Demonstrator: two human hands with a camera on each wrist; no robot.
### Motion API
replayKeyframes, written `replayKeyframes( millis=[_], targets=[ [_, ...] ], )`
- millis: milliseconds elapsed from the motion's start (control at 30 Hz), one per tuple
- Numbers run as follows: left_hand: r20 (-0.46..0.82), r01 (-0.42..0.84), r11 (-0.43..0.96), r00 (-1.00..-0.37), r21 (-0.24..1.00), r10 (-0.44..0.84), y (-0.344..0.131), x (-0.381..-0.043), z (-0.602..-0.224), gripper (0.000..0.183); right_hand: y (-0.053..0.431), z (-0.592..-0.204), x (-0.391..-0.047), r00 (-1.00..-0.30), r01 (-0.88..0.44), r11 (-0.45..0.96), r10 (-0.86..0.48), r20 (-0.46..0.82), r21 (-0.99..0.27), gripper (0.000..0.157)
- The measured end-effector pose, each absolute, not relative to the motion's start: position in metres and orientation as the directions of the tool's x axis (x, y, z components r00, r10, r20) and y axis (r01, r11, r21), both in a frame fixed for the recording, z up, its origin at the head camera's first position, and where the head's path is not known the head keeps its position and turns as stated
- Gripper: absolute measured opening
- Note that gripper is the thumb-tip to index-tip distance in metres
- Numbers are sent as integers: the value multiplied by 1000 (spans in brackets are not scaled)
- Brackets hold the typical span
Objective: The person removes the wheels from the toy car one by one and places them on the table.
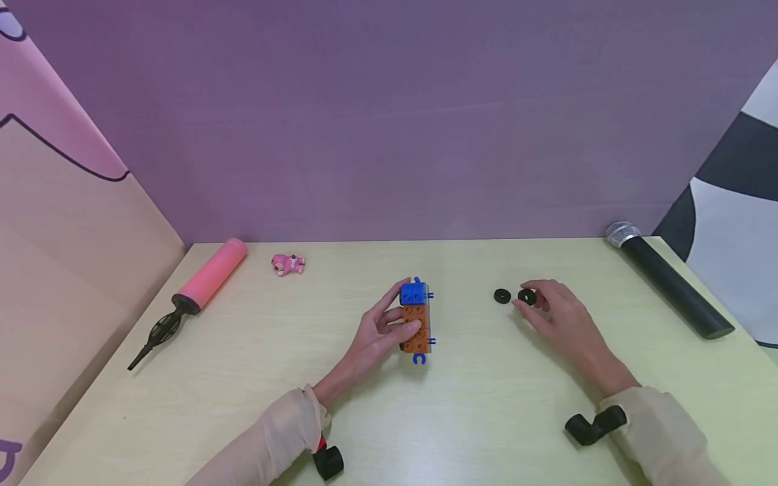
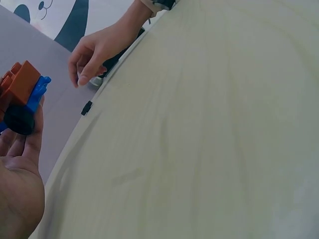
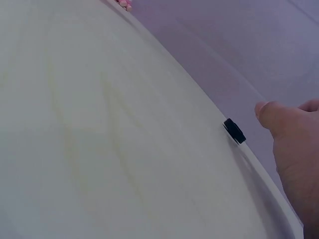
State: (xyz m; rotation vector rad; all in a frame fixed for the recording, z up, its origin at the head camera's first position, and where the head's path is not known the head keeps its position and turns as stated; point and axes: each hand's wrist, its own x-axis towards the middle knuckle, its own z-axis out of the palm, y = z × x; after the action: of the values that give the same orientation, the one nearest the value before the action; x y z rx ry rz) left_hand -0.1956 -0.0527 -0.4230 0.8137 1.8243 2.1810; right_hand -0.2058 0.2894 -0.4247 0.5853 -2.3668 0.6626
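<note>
My left hand (image 1: 379, 331) grips a toy car (image 1: 416, 320) built of orange and blue bricks, above the table. Blue axle ends stick out bare on the car's right side. A black wheel (image 2: 20, 119) sits on its other side in the left wrist view. Over the right part of the table, my right hand (image 1: 559, 317) pinches a small black toy wheel (image 1: 527, 296) between thumb and fingers. Just left of those fingertips, a loose wheel (image 1: 502, 295) rests on the table; the right wrist view also has this loose wheel (image 3: 234, 131), but the pinched one is hidden there.
A pink hand pump (image 1: 213, 273) with a black nozzle lies at the table's left. Near the back edge is a small pink toy bear (image 1: 288, 264). At the far right lies a black microphone (image 1: 675, 283). A purple panel (image 1: 389, 135) stands behind the table (image 1: 462, 418).
</note>
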Motion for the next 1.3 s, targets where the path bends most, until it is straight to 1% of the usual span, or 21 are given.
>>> replayKeyframes(
  millis=[167, 233, 467, 600, 700, 900, 1067, 1300],
  targets=[
    [285, 194, -231, -832, 953, 475, -53, -195, -424, 72, 296, -426, -211, -796, -481, 798, -225, 562, -363, 33],
    [283, 193, -229, -833, 954, 475, -53, -195, -424, 72, 298, -426, -212, -816, -463, 805, -224, 533, -370, 32],
    [272, 187, -218, -835, 958, 479, -53, -195, -424, 72, 304, -428, -217, -843, -438, 826, -241, 482, -354, 30],
    [271, 185, -218, -835, 958, 480, -52, -195, -424, 72, 305, -426, -219, -866, -422, 832, -252, 431, -361, 30],
    [274, 188, -221, -833, 957, 480, -52, -195, -423, 72, 306, -425, -222, -867, -430, 831, -271, 418, -352, 29],
    [279, 190, -226, -829, 955, 484, -51, -196, -424, 72, 307, -427, -225, -854, -448, 830, -288, 433, -332, 26],
    [272, 181, -227, -832, 957, 484, -51, -196, -426, 72, 308, -427, -227, -869, -437, 822, -280, 409, -366, 25],
    [275, 182, -231, -830, 956, 485, -52, -196, -425, 72, 307, -427, -229, -879, -428, 808, -268, 394, -405, 27]
  ],
)
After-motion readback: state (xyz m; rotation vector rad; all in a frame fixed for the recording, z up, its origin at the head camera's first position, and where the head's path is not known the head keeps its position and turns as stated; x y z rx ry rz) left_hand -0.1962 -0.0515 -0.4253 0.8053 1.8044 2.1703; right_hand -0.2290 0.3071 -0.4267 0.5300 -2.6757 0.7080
